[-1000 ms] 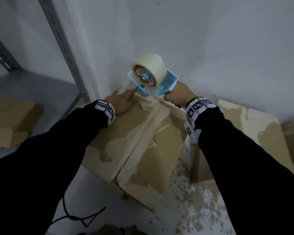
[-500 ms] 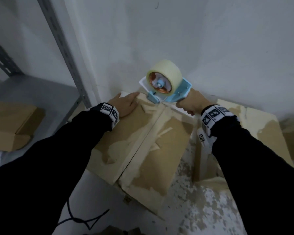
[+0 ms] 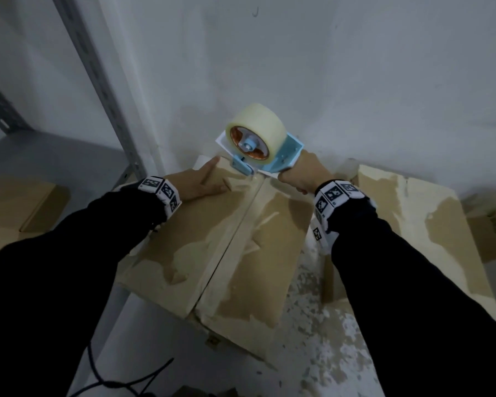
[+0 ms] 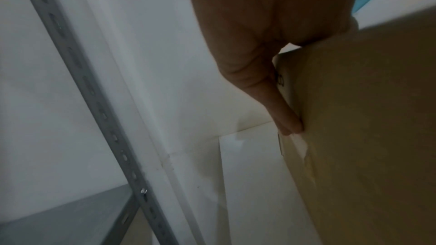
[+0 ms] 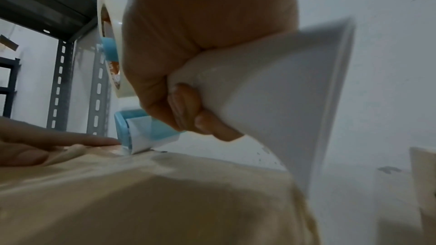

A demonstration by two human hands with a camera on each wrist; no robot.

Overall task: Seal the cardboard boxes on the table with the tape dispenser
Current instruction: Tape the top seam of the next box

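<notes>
At the far end of the cardboard box [image 3: 212,253], against the wall, the right hand [image 3: 301,174] is fisted round the handle of the tape dispenser [image 3: 258,144], whose mouth meets the box's centre seam; that seam runs from the dispenser back toward the person, so the pull likely goes along it; the left hand [image 3: 204,181] lies flat, fingers straight, on the box's left flap just beside the dispenser; the right wrist view alone shows the tape end touching the cardboard; the left wrist view shows a fingertip on the box's side
</notes>
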